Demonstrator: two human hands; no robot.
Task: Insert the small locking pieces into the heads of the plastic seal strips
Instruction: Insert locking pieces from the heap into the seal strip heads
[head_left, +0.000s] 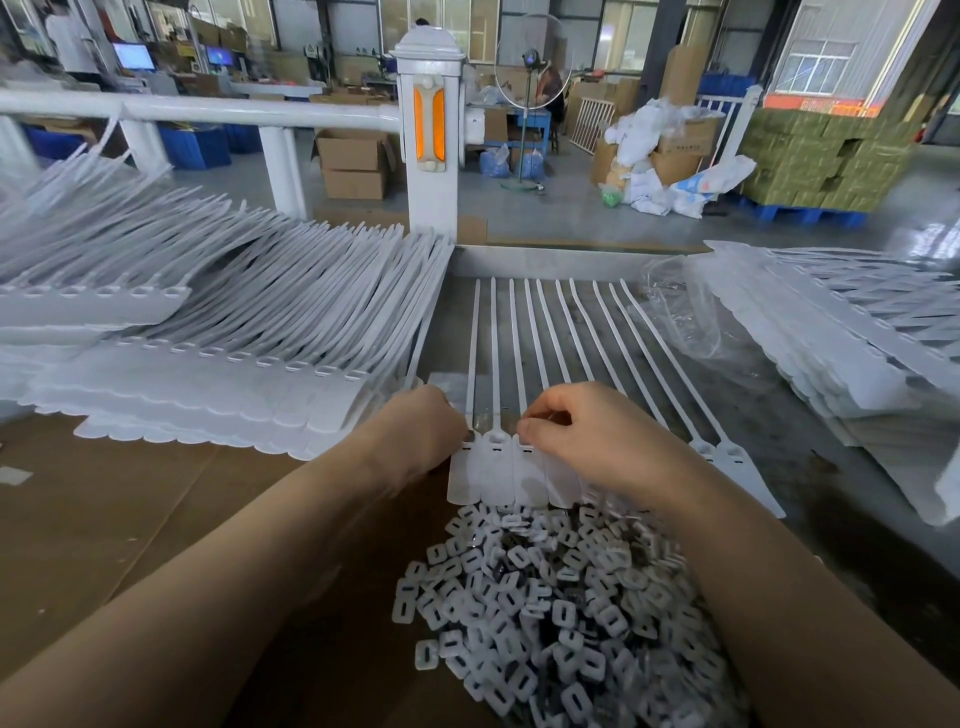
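Row of seal strips (524, 467) flat on table, heads toward body, tails running straight away; right hand (587, 441) curled over the heads, fingertips pinched, apparently on a locking piece though too small to confirm. Left hand (421, 426) curled at the row's left end, contents hidden. Pile of locking pieces (545, 613) just nearside, between forearms; strip stacks (208, 332) left and right, nothing blocking.

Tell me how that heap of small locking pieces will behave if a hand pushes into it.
The locking pieces lie loose and overlapping, so they would probably slide and scatter rather than move together. They look flat and square, so unlikely to roll. Small thin plastic suggests each is very light.
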